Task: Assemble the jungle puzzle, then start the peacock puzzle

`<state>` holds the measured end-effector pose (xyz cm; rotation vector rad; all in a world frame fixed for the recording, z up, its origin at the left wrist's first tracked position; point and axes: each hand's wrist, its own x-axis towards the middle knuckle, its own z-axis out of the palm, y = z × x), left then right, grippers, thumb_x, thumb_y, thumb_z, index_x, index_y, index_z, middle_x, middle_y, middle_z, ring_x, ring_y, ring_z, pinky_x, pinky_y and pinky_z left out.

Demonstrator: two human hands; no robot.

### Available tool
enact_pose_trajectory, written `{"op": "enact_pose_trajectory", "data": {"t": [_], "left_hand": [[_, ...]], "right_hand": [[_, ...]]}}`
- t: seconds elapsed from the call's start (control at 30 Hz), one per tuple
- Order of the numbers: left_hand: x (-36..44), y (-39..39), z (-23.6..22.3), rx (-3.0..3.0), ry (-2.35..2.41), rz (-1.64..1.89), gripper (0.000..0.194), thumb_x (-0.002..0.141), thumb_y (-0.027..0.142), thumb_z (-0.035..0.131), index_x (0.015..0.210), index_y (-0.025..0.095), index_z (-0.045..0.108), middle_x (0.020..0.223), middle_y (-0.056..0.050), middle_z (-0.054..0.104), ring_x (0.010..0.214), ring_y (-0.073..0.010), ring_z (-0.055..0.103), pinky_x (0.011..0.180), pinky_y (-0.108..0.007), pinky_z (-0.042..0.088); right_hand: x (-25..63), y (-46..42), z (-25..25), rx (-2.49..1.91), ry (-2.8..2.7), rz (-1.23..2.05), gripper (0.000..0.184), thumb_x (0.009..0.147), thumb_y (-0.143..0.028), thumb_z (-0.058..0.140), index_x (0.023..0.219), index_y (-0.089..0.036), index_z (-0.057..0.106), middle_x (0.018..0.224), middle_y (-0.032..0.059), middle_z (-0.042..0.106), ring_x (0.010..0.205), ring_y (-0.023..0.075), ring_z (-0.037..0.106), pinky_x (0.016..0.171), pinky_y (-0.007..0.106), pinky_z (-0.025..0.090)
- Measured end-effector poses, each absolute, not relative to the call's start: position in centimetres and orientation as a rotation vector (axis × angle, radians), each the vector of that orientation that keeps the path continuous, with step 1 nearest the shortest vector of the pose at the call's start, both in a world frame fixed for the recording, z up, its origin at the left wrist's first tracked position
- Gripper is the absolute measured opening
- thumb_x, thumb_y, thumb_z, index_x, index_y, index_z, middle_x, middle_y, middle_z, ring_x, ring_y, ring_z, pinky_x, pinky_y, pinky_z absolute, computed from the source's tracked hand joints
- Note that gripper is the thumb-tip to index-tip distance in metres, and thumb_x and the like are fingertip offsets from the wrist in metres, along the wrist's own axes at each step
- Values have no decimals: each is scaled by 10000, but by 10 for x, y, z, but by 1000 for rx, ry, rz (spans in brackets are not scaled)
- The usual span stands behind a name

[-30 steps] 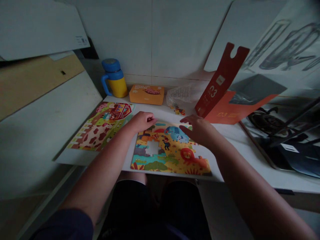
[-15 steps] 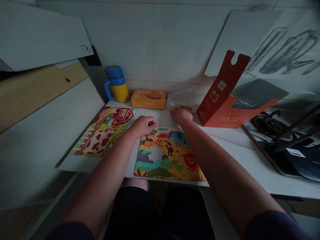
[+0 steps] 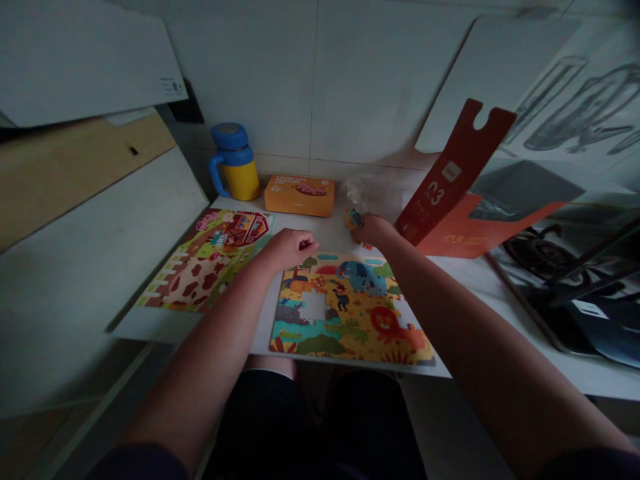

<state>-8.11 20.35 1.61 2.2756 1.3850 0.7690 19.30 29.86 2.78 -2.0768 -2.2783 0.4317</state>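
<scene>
Left of the right hand [image 3: 374, 231], pinched nearly closed on it, is a puzzle piece [image 3: 354, 218]; bodyward lies the jigsaw puzzle [image 3: 353, 339], its left gap nearer the left hand [image 3: 290, 249], curled shut, nothing visible inside.

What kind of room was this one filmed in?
Probably a home kitchen: a gas burner sits at the right end of the white counter, with a tiled wall behind. The animal puzzle suggests a household rather than a workplace.
</scene>
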Motion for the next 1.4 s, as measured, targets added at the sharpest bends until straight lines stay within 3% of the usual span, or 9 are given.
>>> {"op": "enact_pose_trajectory", "data": {"t": [0.17, 0.37, 0.47, 0.67, 0.77, 0.9, 1.1, 1.3, 1.4], "left_hand": [[-80, 202, 17, 2300, 1380, 772, 298, 977, 379, 660, 737, 205, 634, 652, 21, 639, 587, -125, 516, 606, -287, 308], [-79, 200, 19, 2302, 1366, 797, 303, 983, 396, 653, 754, 199, 650, 667, 17, 646, 604, -129, 533, 617, -284, 323], [-79, 201, 19, 2293, 1367, 801, 309, 981, 412, 652, 759, 196, 662, 671, 15, 655, 605, -131, 538, 613, -284, 322], [-80, 202, 17, 2290, 1358, 791, 314, 977, 420, 646, 760, 195, 665, 665, 15, 650, 609, -135, 543, 611, -284, 319], [-80, 202, 17, 2292, 1366, 795, 310, 979, 415, 643, 761, 195, 665, 656, 18, 642, 603, -136, 535, 610, -286, 318], [-79, 202, 18, 2280, 1368, 800, 312, 979, 405, 648, 746, 197, 651, 657, 16, 644, 593, -132, 521, 606, -284, 313], [-78, 201, 18, 2265, 1374, 795, 302, 981, 393, 657, 750, 199, 658, 665, 15, 654, 593, -127, 518, 612, -282, 320], [-79, 202, 16, 2280, 1370, 782, 313, 991, 406, 650, 754, 201, 655, 665, 19, 654, 600, -129, 536, 607, -284, 320], [-79, 202, 16, 2292, 1362, 790, 304, 989, 409, 650, 768, 202, 669, 668, 20, 653, 610, -131, 542, 612, -282, 327]], "right_hand": [[193, 273, 30, -1978, -2334, 312, 191, 950, -288, 667, 1071, -182, 770, 1039, 132, 816, 954, 254, 748, 760, 286, 495], [209, 261, 30, -1809, -2488, 200, 435, 955, -465, 734, 1277, -174, 728, 1255, 156, 782, 1106, 278, 735, 862, 294, 511], [224, 265, 34, -1751, -2678, 176, 511, 900, -576, 791, 1231, -188, 771, 1226, 159, 790, 1088, 305, 746, 878, 330, 533], [236, 275, 39, -1782, -2734, 273, 479, 823, -611, 851, 1079, -209, 807, 1077, 131, 807, 989, 292, 748, 805, 333, 537], [236, 278, 38, -1781, -2632, 347, 460, 807, -544, 880, 1092, -202, 766, 1023, 105, 802, 907, 254, 731, 728, 306, 507], [235, 275, 33, -1617, -2381, 619, 251, 938, -370, 752, 1116, -200, 700, 890, 59, 783, 731, 181, 686, 632, 269, 479], [229, 260, 27, -1350, -2057, 1096, 122, 980, -275, 704, 1086, -219, 680, 927, 60, 797, 703, 160, 711, 616, 253, 563], [231, 232, 39, -1281, -1921, 1259, 383, 937, -255, 749, 1311, -237, 669, 1102, 72, 793, 775, 156, 755, 651, 250, 617], [244, 217, 48, -1313, -1887, 1349, 428, 893, -267, 774, 1311, -258, 682, 1214, 75, 755, 843, 166, 767, 720, 281, 658]]}}
